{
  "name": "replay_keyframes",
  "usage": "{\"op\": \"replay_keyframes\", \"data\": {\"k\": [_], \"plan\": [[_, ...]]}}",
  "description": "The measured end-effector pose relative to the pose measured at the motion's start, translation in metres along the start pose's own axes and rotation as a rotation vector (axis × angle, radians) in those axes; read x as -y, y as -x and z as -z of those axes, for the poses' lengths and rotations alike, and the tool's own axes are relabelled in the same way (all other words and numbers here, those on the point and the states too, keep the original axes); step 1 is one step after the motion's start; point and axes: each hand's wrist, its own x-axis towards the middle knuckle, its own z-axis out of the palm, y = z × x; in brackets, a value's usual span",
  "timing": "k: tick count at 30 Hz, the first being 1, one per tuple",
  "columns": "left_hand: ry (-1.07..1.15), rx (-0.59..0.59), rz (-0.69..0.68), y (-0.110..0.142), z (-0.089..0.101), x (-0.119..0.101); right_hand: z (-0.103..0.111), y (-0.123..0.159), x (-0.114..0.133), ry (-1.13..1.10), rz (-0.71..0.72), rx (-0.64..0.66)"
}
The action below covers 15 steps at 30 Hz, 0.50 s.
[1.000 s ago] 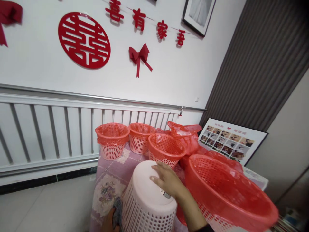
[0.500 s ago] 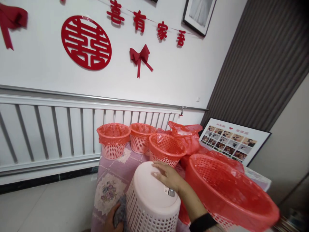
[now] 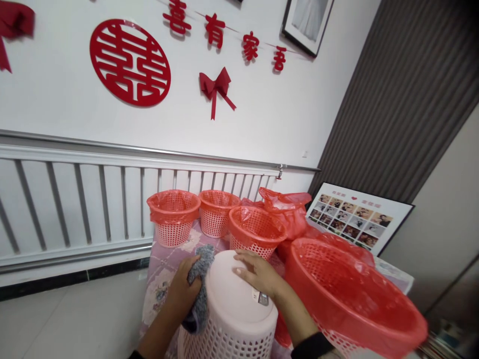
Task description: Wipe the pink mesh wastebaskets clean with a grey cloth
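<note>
A pale pink plastic basket (image 3: 239, 309) with a perforated side stands upside down in front of me, its solid base facing up. My left hand (image 3: 186, 284) is closed on a fuzzy grey cloth (image 3: 201, 284) and presses it against the basket's left side near the base's rim. My right hand (image 3: 258, 271) lies on top of the base with its fingers stretched out, steadying it. A small label (image 3: 261, 297) shows on the base beside the right wrist. The basket's lower part is cut off by the frame edge.
Behind stand baskets lined with red plastic bags: one at left (image 3: 174, 232), another beside it (image 3: 215, 222), a third (image 3: 249, 244). A large lined basket (image 3: 348, 299) is close at right. A photo board (image 3: 359, 214) leans behind. A flowered cloth (image 3: 164, 279) covers the table.
My left hand has moved up and forward along the basket's side with the grey cloth, from low at the left to beside the base's rim. The right hand keeps its place on the base.
</note>
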Motion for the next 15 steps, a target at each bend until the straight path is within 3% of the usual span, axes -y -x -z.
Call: {"op": "replay_keyframes", "data": {"k": [4,9,12,15], "plan": [[-0.069,0.085,0.153,-0.005,-0.017,0.056,0.000,-0.001,0.000,-0.011,-0.001,-0.003],[-0.168,0.175,0.328,0.033,-0.032,0.116,0.000,-0.001,0.000,-0.028,-0.003,-0.005],[-0.213,0.216,0.397,0.064,-0.032,0.134,0.001,-0.001,0.001,-0.033,0.009,-0.008],[-0.253,0.235,0.429,0.087,-0.028,0.137,0.002,-0.001,0.002,-0.037,0.005,-0.007]]}}
